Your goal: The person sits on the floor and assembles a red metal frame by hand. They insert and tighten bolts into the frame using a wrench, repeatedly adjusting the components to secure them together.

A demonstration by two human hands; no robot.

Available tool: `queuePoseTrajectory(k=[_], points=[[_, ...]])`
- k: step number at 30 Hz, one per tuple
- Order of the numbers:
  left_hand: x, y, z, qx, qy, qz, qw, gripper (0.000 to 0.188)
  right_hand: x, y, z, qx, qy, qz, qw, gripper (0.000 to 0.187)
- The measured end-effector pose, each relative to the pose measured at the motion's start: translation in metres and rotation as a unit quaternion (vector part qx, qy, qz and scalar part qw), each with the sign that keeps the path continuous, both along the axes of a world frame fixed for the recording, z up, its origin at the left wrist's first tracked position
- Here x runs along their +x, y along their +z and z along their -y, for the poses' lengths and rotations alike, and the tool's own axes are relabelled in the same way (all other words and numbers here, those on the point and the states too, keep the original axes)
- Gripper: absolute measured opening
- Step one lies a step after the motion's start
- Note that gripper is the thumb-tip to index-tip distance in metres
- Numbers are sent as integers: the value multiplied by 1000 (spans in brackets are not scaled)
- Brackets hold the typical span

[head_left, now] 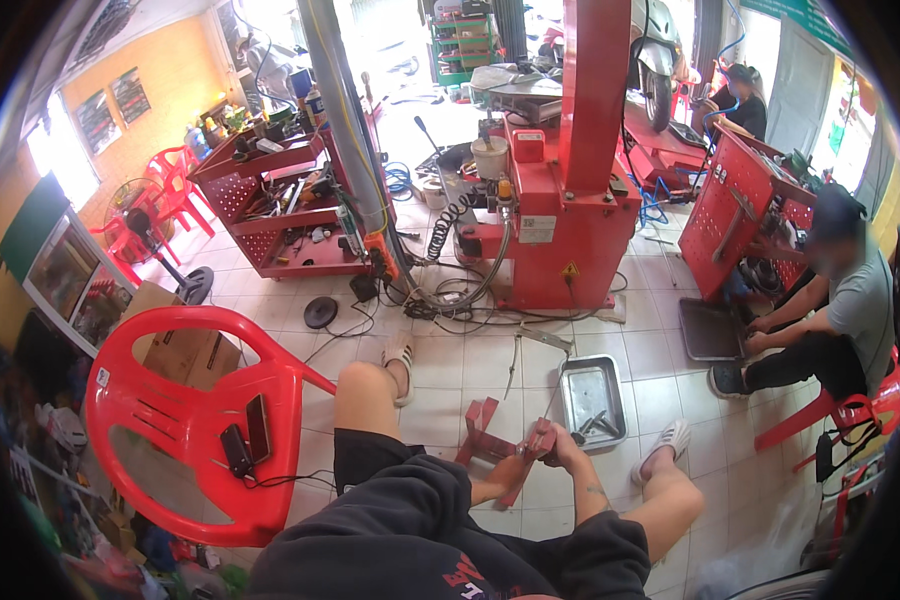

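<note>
Between my knees is a red metal frame [482, 442] made of joined flat bars, low over the tiled floor. My left hand [508, 473] is closed around one of its bars. At the same bar's far end, my right hand [564, 452] has its fingers curled in; what they pinch is too small to make out. A thin rod slants up beside that end. Just beyond my right hand lies a silver metal tray [566, 402] with a few dark metal tools [598, 424] in it.
A red plastic chair [192, 335] holding dark devices stands left. Ahead are a red machine [540, 265] with hoses and a red tool cart [275, 272]. At right a seated person [850, 300] reaches over a dark tray [710, 330]. A metal bracket [545, 338] lies on the floor.
</note>
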State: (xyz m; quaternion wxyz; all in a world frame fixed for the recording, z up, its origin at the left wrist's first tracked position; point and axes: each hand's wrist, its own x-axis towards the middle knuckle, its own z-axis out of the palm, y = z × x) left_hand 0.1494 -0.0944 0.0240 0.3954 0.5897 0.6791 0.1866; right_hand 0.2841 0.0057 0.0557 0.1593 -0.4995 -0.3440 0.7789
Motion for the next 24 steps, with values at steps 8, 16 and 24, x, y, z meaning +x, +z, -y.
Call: queuePoseTrajectory(k=[8,16,24], points=[[3,13,-14,5,-16,-9,1000,32,-3,50,11,10,-11,116,993,50],[-7,37,-45,-240,-19,131,962,45,-2,32,4,29,-3,49,998,41],[-6,28,-58,-364,19,206,908,25,-3,39,2,14,17,67,997,48]])
